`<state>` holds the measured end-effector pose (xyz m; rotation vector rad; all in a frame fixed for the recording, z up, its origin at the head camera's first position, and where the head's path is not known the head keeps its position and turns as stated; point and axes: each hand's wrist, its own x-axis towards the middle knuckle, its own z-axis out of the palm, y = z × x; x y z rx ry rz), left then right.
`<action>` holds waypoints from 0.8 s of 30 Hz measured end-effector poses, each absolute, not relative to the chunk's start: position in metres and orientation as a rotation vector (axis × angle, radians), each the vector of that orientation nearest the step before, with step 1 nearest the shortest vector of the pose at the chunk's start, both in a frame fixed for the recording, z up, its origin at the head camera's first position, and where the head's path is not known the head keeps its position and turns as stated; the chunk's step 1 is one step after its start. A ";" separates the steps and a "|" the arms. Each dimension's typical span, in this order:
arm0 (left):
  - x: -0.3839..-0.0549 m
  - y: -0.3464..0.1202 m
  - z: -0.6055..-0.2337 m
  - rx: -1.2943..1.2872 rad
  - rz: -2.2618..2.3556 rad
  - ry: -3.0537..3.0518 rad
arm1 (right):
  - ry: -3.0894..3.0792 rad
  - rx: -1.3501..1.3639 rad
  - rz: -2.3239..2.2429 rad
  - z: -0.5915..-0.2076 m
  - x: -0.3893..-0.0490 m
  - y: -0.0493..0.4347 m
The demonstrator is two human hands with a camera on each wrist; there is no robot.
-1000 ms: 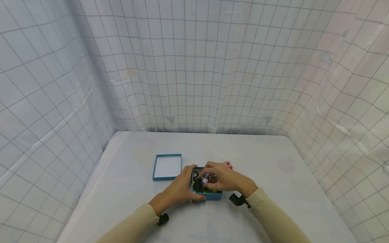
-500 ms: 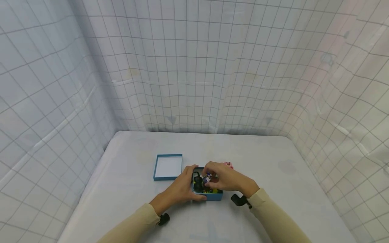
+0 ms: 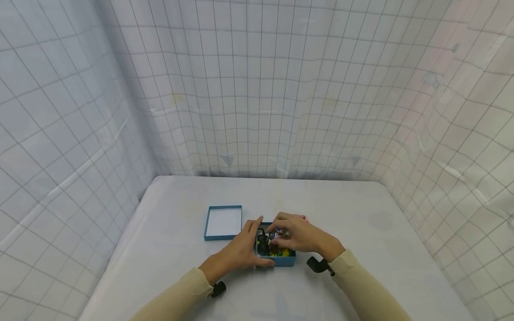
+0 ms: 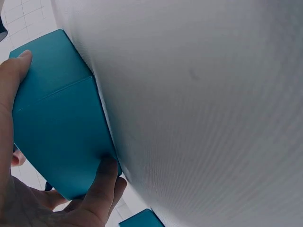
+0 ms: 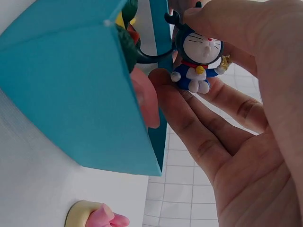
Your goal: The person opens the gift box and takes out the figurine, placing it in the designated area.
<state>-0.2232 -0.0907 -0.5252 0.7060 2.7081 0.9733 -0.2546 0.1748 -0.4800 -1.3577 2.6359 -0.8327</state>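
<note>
On my feed the figurine point(image 5: 201, 54) has turned – its white face no longer shows overhead – and the right grip point(image 3: 296, 232) pinches it above the blue box point(image 3: 284, 262) (left grip point(image 3: 242, 247) clasping the walls), so I judge it's being re-aimed, not yet settled
</note>
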 end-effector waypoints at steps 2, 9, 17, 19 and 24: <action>-0.222 -0.091 -0.527 0.711 0.969 2.701 | 2.656 -1.357 -0.810 -0.482 -0.254 0.178; -0.222 -0.091 -0.527 0.708 0.991 2.701 | 2.634 -1.344 -0.871 -0.473 -0.254 0.182; -0.225 -0.091 -0.526 0.703 1.007 2.692 | 2.653 -1.307 -0.907 -0.472 -0.256 0.187; -0.225 -0.091 -0.527 0.702 1.010 2.690 | 2.662 -1.308 -0.907 -0.473 -0.257 0.189; -0.226 -0.091 -0.527 0.692 1.016 2.699 | 2.691 -1.309 -0.951 -0.474 -0.260 0.193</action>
